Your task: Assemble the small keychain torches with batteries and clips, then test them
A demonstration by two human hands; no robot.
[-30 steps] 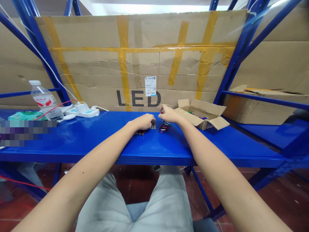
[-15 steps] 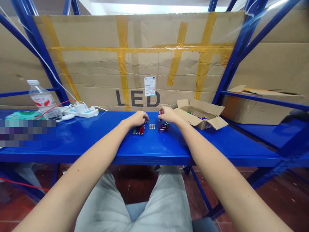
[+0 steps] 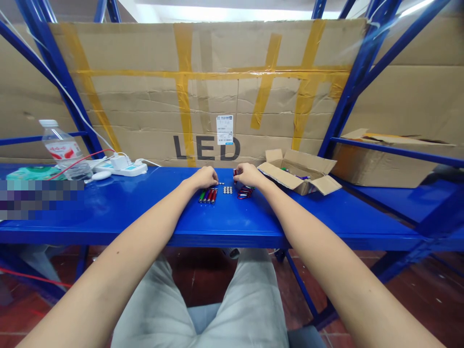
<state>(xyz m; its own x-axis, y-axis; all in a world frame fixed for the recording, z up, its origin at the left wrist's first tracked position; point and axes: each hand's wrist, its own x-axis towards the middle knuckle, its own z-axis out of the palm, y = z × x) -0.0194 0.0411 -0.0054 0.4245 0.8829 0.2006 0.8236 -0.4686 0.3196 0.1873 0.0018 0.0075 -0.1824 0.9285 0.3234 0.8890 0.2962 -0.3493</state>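
Both my arms reach across a blue metal shelf (image 3: 145, 212). My left hand (image 3: 205, 177) rests curled just behind a short row of small green and red cylinders (image 3: 208, 195), fingertips pinched near something tiny. My right hand (image 3: 248, 175) is closed around a small red cylinder, right above a pile of red and dark ring clips (image 3: 245, 192). Between the two hands lies a cluster of small silver button cells (image 3: 228, 190).
An open cardboard box (image 3: 300, 170) with coloured items sits to the right. At the left stand a water bottle (image 3: 63, 150), a white power strip (image 3: 123, 166) with cables, and a green packet (image 3: 34, 173). A large "LED" carton (image 3: 206, 92) forms the back wall.
My left hand pulled back off the cylinders and button cells, uncovering them. My right hand, holding the red piece, shifted left and down toward the clip pile.
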